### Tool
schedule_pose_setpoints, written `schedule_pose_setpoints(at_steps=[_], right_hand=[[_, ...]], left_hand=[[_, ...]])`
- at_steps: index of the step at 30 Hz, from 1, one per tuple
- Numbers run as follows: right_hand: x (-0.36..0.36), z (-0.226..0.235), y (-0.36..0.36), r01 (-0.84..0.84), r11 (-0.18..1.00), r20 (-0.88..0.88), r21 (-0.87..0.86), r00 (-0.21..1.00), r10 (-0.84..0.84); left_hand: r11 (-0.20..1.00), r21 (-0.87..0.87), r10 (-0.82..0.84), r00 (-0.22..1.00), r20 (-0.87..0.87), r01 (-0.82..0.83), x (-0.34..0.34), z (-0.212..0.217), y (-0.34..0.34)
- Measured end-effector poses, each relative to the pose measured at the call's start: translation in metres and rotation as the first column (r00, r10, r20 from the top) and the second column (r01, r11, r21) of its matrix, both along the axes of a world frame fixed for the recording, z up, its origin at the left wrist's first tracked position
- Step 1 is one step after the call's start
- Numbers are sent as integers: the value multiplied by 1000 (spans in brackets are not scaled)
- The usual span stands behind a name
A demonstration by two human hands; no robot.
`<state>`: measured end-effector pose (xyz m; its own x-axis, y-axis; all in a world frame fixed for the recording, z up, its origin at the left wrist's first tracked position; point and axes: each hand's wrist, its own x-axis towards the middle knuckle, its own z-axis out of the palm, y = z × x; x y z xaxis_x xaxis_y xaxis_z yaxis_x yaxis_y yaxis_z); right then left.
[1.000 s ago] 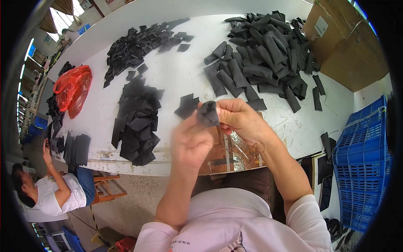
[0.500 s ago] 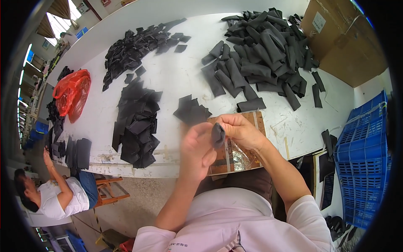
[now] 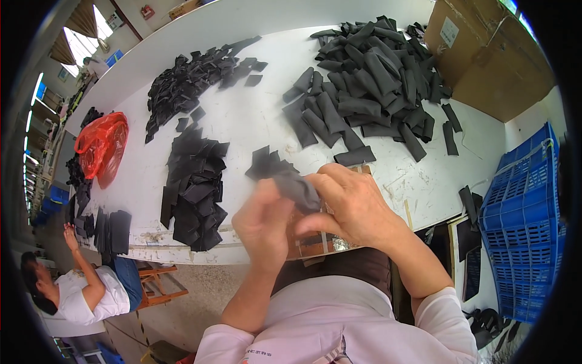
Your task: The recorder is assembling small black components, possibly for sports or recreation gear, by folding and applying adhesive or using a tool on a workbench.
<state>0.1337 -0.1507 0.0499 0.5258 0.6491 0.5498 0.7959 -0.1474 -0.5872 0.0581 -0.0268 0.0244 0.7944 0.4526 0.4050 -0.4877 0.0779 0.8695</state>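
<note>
A dark grey fabric tube (image 3: 298, 190) is stretched between my two hands above the table's front edge. My left hand (image 3: 262, 221), blurred by motion, closes on the tube's left end. Fingers of my right hand (image 3: 354, 206) grip the right end, with the thumb reaching out below it. Under the hands lies a brown wooden board (image 3: 312, 247), mostly covered. Just beyond my left hand sits a small stack of flat dark fabric pieces (image 3: 267, 162). A single rolled fabric tube (image 3: 354, 156) rests beyond my right hand.
Heaped fabric tubes (image 3: 370, 79) fill the back right, before a cardboard box (image 3: 485, 60). Flat dark pieces lie in a far-left pile (image 3: 182, 85) and a nearer pile (image 3: 197, 188). A red plastic bag (image 3: 103, 145), blue crates (image 3: 521, 224) and a seated person (image 3: 85, 285) flank the table.
The fabric tube has turned from end-on to lying lengthwise between my hands. My left hand has moved left and lower; my right hand has turned with its thumb pointing left.
</note>
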Motion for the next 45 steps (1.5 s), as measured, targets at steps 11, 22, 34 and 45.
schedule_pose_setpoints(at_steps=[11, 22, 34, 45], right_hand=[[5, -37, -1, 19, 976, 25, -218, 1000, -14], [5, -44, -1, -29, 995, -109, -95, 994, 19], [5, -56, -3, -48, 998, -149, -35, 988, 42], [3, -41, -2, -19, 990, -141, -142, 990, -1]], left_hand=[[938, -208, -301, 949, -93, 277, 13, -9, 5], [948, -134, -312, 928, -205, 289, 19, 2, 9], [964, 155, -181, 958, -222, 218, 12, 3, 0], [962, -20, -273, 962, -16, 273, 10, 8, 5]])
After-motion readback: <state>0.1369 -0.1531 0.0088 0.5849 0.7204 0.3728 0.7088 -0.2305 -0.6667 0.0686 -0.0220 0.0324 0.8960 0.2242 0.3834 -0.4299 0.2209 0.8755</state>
